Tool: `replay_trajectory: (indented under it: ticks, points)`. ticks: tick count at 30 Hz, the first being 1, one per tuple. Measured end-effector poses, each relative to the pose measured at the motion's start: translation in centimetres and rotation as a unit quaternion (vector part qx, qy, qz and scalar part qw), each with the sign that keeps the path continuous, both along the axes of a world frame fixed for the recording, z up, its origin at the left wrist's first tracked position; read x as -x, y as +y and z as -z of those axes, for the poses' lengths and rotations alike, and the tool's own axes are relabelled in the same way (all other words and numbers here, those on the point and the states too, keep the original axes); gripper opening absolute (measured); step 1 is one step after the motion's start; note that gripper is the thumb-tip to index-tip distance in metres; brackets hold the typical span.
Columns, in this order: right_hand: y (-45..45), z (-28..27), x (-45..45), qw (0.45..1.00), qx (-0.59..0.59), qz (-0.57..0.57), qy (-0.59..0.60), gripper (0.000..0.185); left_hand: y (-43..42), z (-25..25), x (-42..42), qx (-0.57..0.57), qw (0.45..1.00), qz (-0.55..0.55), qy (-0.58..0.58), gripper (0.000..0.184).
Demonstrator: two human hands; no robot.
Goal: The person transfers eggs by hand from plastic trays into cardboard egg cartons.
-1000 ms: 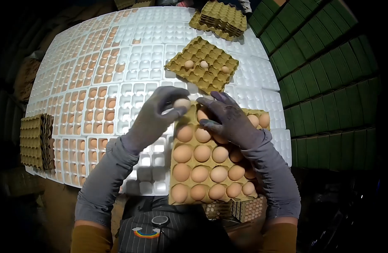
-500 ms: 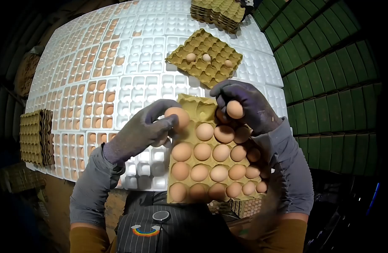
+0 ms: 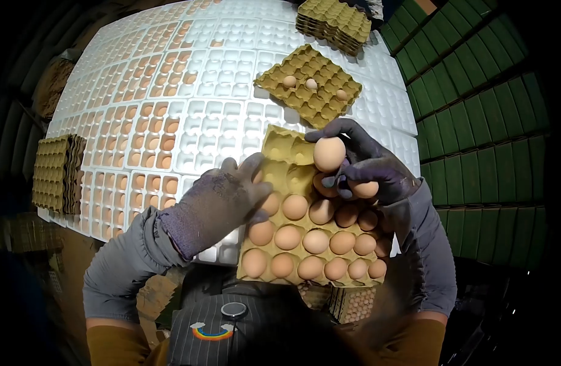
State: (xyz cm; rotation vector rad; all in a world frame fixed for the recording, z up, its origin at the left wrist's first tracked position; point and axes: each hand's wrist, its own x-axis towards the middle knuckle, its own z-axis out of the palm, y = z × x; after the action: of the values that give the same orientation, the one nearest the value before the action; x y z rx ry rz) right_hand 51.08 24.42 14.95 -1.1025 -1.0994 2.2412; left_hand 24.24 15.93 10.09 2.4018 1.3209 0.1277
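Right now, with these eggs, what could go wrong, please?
The right hand seems to hold an upper egg and a lower egg; they might knock together, or one might slip. The left hand spreads over the left side of the egg tray, so a careless press might crack eggs there. The tray's near edge seems to overhang the white trays, so a bump could perhaps tip it.
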Motion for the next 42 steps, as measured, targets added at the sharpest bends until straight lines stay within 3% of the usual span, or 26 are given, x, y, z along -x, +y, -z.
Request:
replay_trajectory:
  ticks: [1, 2, 3, 4, 6, 10, 12, 13, 15, 16, 18, 20, 22, 26, 29, 30, 31, 32, 33, 34, 36, 39, 42]
  points:
    - [0.2, 0.6, 0.4, 0.974, -0.197, -0.098, -0.046, 0.03, -0.1, 0.2, -0.1, -0.012, 1.0, -0.018, -0.005, 0.035]
    - [-0.6, 0.8, 0.6, 0.911, -0.341, -0.175, -0.156, 0.03, 0.1, 0.2, -0.4, 0.019, 0.998, -0.058, -0.021, 0.033]
    - [-1.6, 0.5, 1.3, 0.808, -0.474, -0.232, -0.261, 0.031, 0.2, 0.3, -0.5, 0.01, 0.998, -0.064, -0.024, 0.032]
    - [-3.1, -0.4, 2.6, 0.685, -0.528, -0.293, -0.407, 0.036, 0.1, 0.5, -0.6, 0.002, 0.997, -0.069, -0.027, 0.032]
    - [-5.2, 1.3, 3.7, 0.491, -0.632, -0.333, -0.499, 0.039, -0.3, 0.8, -0.6, -0.02, 0.998, -0.056, -0.02, 0.032]
    - [-5.6, 2.0, 3.3, 0.493, -0.633, -0.338, -0.491, 0.042, -0.7, 0.3, -0.1, -0.025, 0.999, -0.015, -0.028, 0.034]
    - [-5.8, 0.6, 2.1, 0.656, -0.584, -0.211, -0.429, 0.045, -0.5, 0.7, 0.1, -0.038, 0.999, -0.004, -0.03, 0.035]
    - [-6.3, 1.3, 1.2, 0.752, -0.56, -0.089, -0.336, 0.041, -0.6, 0.9, 0.1, -0.045, 0.999, -0.011, -0.025, 0.035]
    - [-7.7, 1.3, -0.3, 0.934, -0.289, 0.002, -0.209, 0.047, -0.5, 2.1, 0.3, -0.075, 0.996, -0.017, -0.037, 0.034]
    - [-8.7, 1.1, -0.4, 0.972, -0.183, 0.065, -0.134, 0.048, -0.1, 2.6, 0.4, -0.099, 0.995, -0.008, -0.012, 0.032]
    - [-12.2, 0.3, 2.0, 0.962, -0.006, 0.27, -0.03, 0.05, 0.1, 2.4, 0.9, -0.107, 0.993, 0.027, -0.039, 0.032]
    - [-14.4, 1.2, 2.2, 0.966, -0.064, 0.249, 0.011, 0.049, 0.2, 2.1, 1.2, -0.106, 0.992, 0.055, -0.041, 0.03]
    - [-16.3, 1.2, 4.1, 0.952, -0.14, 0.267, -0.054, 0.055, 0.4, 1.9, 1.5, -0.105, 0.992, 0.066, -0.038, 0.028]
    - [-18.8, 3.4, 6.1, 0.969, -0.109, 0.214, 0.054, 0.068, 1.2, 3.1, 0.7, -0.151, 0.985, 0.045, -0.064, 0.024]
    - [-21.0, 2.9, 9.2, 0.947, -0.162, 0.27, -0.061, 0.061, 1.7, 3.9, 0.5, -0.165, 0.983, 0.061, -0.062, 0.028]
    - [-21.5, 2.7, 10.8, 0.898, -0.227, 0.341, -0.16, 0.057, 1.5, 3.8, 0.8, -0.189, 0.977, 0.065, -0.071, 0.031]
    - [-22.1, 2.9, 10.9, 0.884, -0.26, 0.345, -0.179, 0.057, 1.3, 3.8, 1.1, -0.213, 0.971, 0.07, -0.081, 0.033]
    - [-22.8, 3.1, 10.8, 0.869, -0.29, 0.348, -0.199, 0.058, 1.5, 3.7, 1.3, -0.166, 0.98, 0.089, -0.071, 0.037]
    - [-23.7, 2.7, 10.3, 0.896, -0.206, 0.366, -0.143, 0.052, 1.5, 3.5, 1.3, -0.154, 0.982, 0.089, -0.063, 0.037]
    - [-24.3, 2.7, 10.4, 0.892, -0.206, 0.375, -0.147, 0.052, 1.6, 3.3, 1.2, -0.144, 0.984, 0.088, -0.053, 0.037]
    - [-25.0, 2.9, 10.9, 0.856, -0.259, 0.398, -0.207, 0.047, 1.6, 3.3, 0.7, -0.153, 0.983, 0.096, -0.043, 0.038]
    - [-26.2, 2.3, 12.0, 0.847, -0.25, 0.412, -0.223, 0.045, 1.5, 3.2, 0.5, -0.14, 0.986, 0.039, -0.08, 0.039]
    - [-26.7, 2.9, 12.3, 0.827, -0.31, 0.401, -0.243, 0.046, 1.2, 3.4, 1.1, -0.175, 0.978, 0.08, -0.076, 0.038]
